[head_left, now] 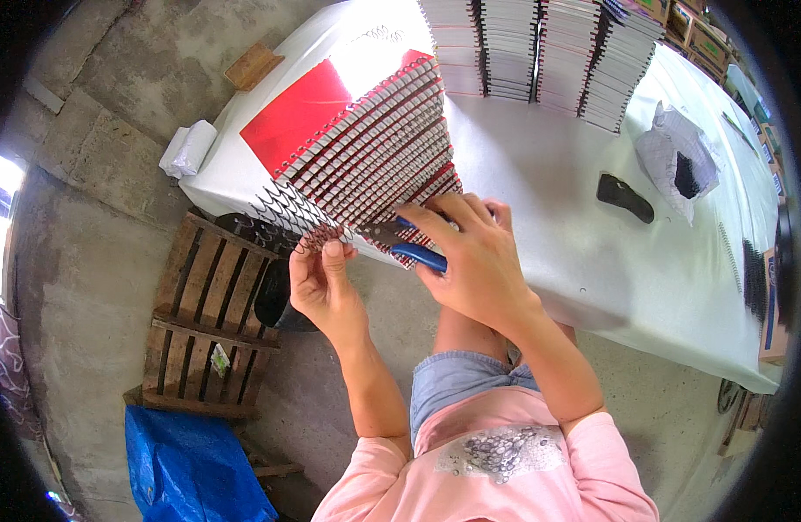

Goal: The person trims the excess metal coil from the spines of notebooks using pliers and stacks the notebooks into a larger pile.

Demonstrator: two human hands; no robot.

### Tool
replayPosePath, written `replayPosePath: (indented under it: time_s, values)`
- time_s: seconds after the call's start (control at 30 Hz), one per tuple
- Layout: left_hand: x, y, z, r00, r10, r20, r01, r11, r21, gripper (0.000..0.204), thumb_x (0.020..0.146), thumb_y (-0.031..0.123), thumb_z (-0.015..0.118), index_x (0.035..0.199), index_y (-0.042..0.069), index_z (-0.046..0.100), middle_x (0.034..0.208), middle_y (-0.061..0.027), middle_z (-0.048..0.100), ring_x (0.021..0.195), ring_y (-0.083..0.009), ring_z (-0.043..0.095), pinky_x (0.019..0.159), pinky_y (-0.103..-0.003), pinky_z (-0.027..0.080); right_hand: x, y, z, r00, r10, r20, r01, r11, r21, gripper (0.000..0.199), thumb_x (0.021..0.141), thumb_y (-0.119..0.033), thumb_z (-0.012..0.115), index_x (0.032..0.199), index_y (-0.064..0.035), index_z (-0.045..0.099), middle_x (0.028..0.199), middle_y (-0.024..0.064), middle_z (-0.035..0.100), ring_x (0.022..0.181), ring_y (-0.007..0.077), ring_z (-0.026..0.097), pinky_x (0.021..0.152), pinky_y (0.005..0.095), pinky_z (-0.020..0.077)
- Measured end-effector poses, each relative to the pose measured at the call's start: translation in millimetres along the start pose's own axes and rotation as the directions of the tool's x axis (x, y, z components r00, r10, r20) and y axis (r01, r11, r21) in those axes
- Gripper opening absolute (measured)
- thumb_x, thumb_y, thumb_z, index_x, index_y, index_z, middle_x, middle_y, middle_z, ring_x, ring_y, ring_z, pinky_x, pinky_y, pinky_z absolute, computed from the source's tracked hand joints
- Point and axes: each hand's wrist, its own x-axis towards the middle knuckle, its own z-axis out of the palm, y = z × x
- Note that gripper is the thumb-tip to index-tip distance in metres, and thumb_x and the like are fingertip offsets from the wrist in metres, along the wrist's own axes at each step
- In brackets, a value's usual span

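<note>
A fanned row of spiral-bound notebooks (379, 130) with red covers lies on the white-covered table (540, 187) in front of me. Dark wire coils (286, 209) stick out past the notebooks' left ends. My left hand (329, 291) is closed, pinching the end of a spiral coil (320, 238) between thumb and fingers. Wrapped round blue-handled pliers (420, 257), my right hand (483, 257) is at the near edge of the row. The pliers' metal jaws point left toward the pinched coil; whether they touch the wire is hard to make out.
Tall stacks of bound notebooks (509, 52) stand at the table's far side. To the right are a crumpled white bag (674, 152), a dark flat object (625, 197) and loose black coils (754, 278). Left of the table are a wooden pallet (209, 313) and blue tarp (192, 465).
</note>
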Motion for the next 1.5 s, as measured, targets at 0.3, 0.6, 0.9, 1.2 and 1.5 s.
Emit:
replayPosePath:
  time_s: [0.3, 0.6, 0.9, 1.2, 1.5]
  values:
    - [-3.4, -1.3, 1.0, 1.000, -0.004, 0.008, 0.004, 1.000, -0.027, 0.021, 0.088, 0.016, 0.061, 0.097, -0.002, 0.058, 0.088, -0.0058, 0.061, 0.072, -0.0081, 0.056, 0.065, -0.022, 0.048, 5.3, -6.6, 1.7, 0.999, -0.042, -0.031, 0.040, 0.997, -0.072, 0.051, 0.062, -0.019, 0.072, 0.111, -0.0165, 0.055, 0.097, 0.0020, 0.053, 0.093, 0.0210, 0.053, 0.081, 0.0455, 0.0324]
    - [-3.6, 0.7, 1.3, 1.000, -0.009, -0.017, 0.008, 0.999, -0.044, 0.020, 0.086, 0.013, 0.063, 0.097, -0.003, 0.058, 0.087, -0.0065, 0.062, 0.070, -0.0085, 0.056, 0.065, -0.021, 0.047, 5.0, -14.7, -7.4, 0.999, -0.039, -0.024, 0.035, 0.986, -0.162, 0.053, 0.061, -0.020, 0.073, 0.111, -0.0170, 0.055, 0.096, 0.0013, 0.052, 0.091, 0.0209, 0.053, 0.077, 0.0448, 0.0342]
    - [-4.1, -0.4, -0.4, 1.000, -0.019, -0.002, 0.019, 0.999, -0.043, 0.021, 0.086, 0.013, 0.064, 0.096, -0.004, 0.059, 0.087, -0.0077, 0.063, 0.069, -0.0090, 0.057, 0.064, -0.022, 0.048, 6.3, -10.6, 0.9, 1.000, -0.011, 0.020, 0.013, 0.997, -0.070, 0.047, 0.062, -0.016, 0.072, 0.106, -0.0160, 0.057, 0.089, 0.0025, 0.056, 0.085, 0.0224, 0.057, 0.071, 0.0414, 0.0408]
    - [-19.8, -0.6, 3.9, 0.994, -0.105, -0.038, 0.100, 0.987, -0.127, 0.022, 0.088, 0.014, 0.060, 0.103, -0.003, 0.058, 0.089, -0.0091, 0.063, 0.070, -0.0086, 0.058, 0.064, -0.020, 0.050, 9.4, -3.4, 2.0, 1.000, -0.018, 0.012, 0.018, 0.999, -0.034, 0.034, 0.063, -0.013, 0.071, 0.095, -0.0149, 0.059, 0.080, 0.0018, 0.058, 0.078, 0.0217, 0.060, 0.067, 0.0359, 0.0431]
    - [-5.1, -13.7, -22.3, 0.754, -0.445, 0.483, 0.533, -0.016, -0.846, 0.026, 0.090, 0.014, 0.046, 0.104, -0.007, 0.053, 0.105, -0.0208, 0.053, 0.099, -0.0292, 0.051, 0.085, -0.037, 0.047, 9.2, -8.5, -5.1, 0.994, -0.054, -0.098, 0.043, 0.993, -0.108, 0.045, 0.064, -0.016, 0.072, 0.107, -0.0162, 0.058, 0.092, 0.0015, 0.057, 0.092, 0.0217, 0.055, 0.079, 0.0409, 0.0367]
